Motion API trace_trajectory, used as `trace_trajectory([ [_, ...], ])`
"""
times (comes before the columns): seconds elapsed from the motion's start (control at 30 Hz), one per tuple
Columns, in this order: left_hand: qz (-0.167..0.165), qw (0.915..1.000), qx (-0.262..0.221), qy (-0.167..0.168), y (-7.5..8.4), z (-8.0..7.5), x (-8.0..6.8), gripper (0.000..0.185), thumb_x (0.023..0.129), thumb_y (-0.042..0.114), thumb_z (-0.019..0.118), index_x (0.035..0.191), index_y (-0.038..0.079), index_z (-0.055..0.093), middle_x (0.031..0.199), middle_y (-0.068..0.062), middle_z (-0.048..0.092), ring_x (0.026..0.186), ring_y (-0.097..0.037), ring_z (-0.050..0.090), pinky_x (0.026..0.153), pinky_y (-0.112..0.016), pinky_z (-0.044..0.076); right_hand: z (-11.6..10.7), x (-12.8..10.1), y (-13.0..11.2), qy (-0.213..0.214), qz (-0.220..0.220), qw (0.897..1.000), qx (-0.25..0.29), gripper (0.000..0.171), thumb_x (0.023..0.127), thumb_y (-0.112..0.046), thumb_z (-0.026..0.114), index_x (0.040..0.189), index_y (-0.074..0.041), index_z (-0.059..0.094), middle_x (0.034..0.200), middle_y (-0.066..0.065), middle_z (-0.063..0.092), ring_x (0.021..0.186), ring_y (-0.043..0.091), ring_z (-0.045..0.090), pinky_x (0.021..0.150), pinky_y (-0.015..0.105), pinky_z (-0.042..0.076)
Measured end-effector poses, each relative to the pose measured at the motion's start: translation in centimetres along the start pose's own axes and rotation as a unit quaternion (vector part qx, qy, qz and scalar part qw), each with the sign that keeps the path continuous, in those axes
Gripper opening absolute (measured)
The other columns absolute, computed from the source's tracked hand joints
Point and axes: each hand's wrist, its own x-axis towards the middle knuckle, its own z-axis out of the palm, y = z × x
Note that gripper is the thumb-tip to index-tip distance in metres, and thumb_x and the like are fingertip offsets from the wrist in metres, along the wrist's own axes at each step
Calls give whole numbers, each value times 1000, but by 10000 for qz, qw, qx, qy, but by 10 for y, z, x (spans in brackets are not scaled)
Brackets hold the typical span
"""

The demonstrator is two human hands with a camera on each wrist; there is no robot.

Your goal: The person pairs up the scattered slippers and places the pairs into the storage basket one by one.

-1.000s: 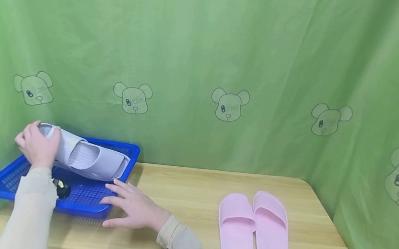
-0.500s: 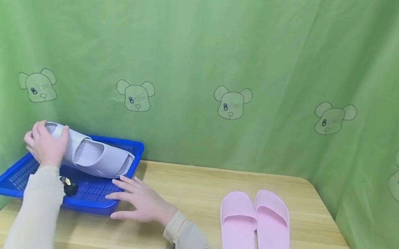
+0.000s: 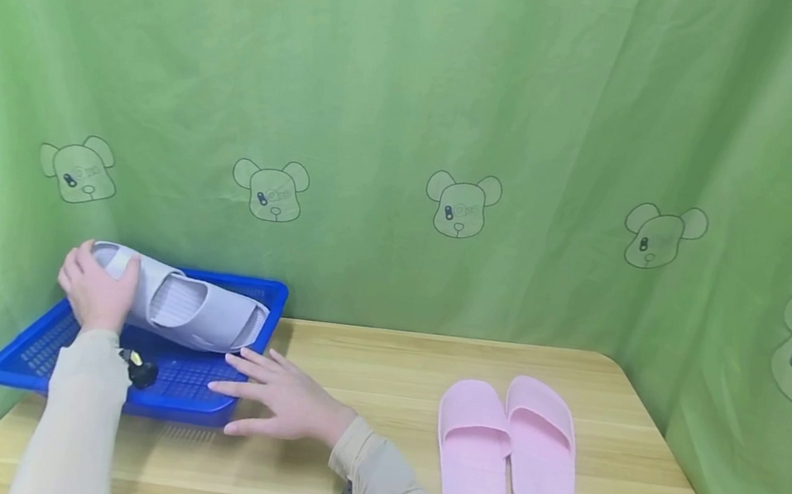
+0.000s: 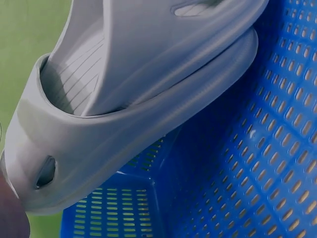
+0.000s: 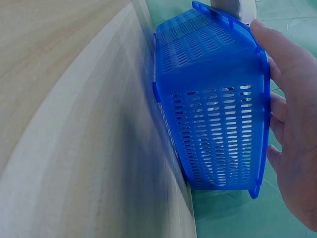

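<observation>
**Grey slipper held over the blue basket**

Your left hand [image 3: 95,293] grips the heel end of the grey slipper [image 3: 188,311], fingers curled round it, holding it tilted above the blue basket [image 3: 29,353] at the left end of the surface [image 3: 374,411]. Your right hand [image 3: 286,399] lies flat with straight fingers, resting on the basket's near right corner. The pair of pink slippers [image 3: 507,454] lies side by side on the surface, well apart to the right.

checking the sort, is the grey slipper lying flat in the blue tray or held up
Held up and tilted: the left hand grips the grey slipper by its heel end above the blue tray; whether its toe touches the rim, cannot tell.
</observation>
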Motion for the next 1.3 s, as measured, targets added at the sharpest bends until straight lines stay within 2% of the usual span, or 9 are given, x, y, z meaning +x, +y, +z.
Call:
trace_trajectory([
  [0.13, -189, 9997, -173, -16, 0, -1, 1, 75, 86, 39, 63, 148, 12, 31, 154, -20, 28, 142, -37, 23, 119, -51, 22, 0, 0, 1, 23, -13, 10000, -3, 63, 94, -61, 47, 151, -44, 27, 164, -5, 16, 153, 16, 11, 124, 46, 11],
  [0.3, -400, 9987, -236, -205, 0, -2, 1, 76, 87, 37, 62, 150, 11, 28, 155, -21, 26, 142, -38, 22, 119, -53, 22, 1, 0, 1, 73, -24, 10000, 20, 63, 93, -61, 48, 150, -43, 28, 163, -4, 19, 153, 15, 10, 124, 47, 12],
  [0.57, -456, 9971, -148, -599, -5, -5, 3, 82, 88, 36, 62, 153, 10, 20, 158, -22, 23, 143, -43, 19, 119, -55, 18, 2, -1, 0, 107, -62, 9999, 42, 62, 94, -60, 49, 150, -42, 30, 163, -6, 17, 153, 17, 14, 124, 48, 14],
  [0.83, -484, 9922, -101, -1143, -8, -6, 4, 88, 90, 34, 61, 156, 7, 10, 161, -26, 8, 149, -44, 7, 123, -55, 9, 2, 0, 0, 98, -19, 9999, 57, 61, 94, -59, 48, 150, -42, 31, 163, -5, 19, 153, 16, 11, 123, 48, 14],
  [0.97, -484, 9874, 26, -1509, -11, -5, 4, 89, 91, 36, 58, 156, 5, 5, 161, -29, 1, 149, -46, -1, 123, -55, 3, 2, 0, 1, 113, -33, 9999, 73, 60, 94, -59, 48, 150, -42, 32, 163, -3, 23, 153, 17, 13, 124, 47, 14],
  [1.1, -431, 9834, 211, -1751, -14, -4, 5, 89, 92, 38, 56, 155, 1, 6, 159, -33, 1, 148, -49, -4, 123, -56, 1, 2, 0, 1, 115, -28, 9999, 76, 61, 94, -60, 48, 150, -42, 32, 163, -4, 22, 153, 17, 14, 124, 46, 14],
  [1.3, -473, 9674, 814, -2351, -18, -3, 7, 92, 92, 47, 50, 154, -1, 2, 152, -41, -14, 143, -57, -12, 118, -66, 1, 4, 1, 1, 116, -14, 9999, 73, 61, 94, -59, 49, 150, -41, 33, 163, -2, 24, 153, 18, 15, 123, 49, 16],
])
